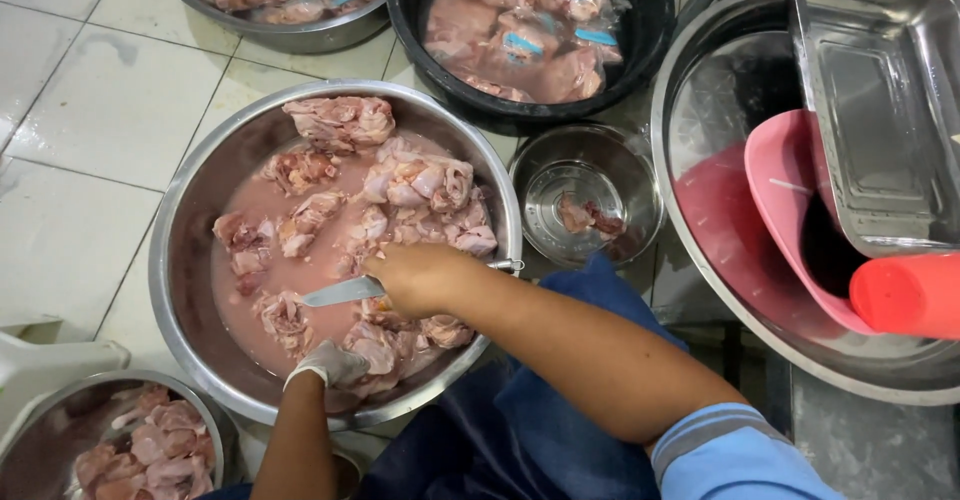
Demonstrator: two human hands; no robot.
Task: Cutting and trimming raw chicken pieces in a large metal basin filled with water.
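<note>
two hands over the big steel bowl (190, 210) of pinkish water – right hand (420, 275) fisted around a knife (345, 291), gloved left hand (330, 363) pinching a raw chicken piece (375, 348) at the near rim.

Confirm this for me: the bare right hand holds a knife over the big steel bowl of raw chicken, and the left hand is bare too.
Not quite. In the head view the left hand wears a white glove. The rest stands: the bare right hand holds the knife over the big steel bowl of raw chicken.
</note>
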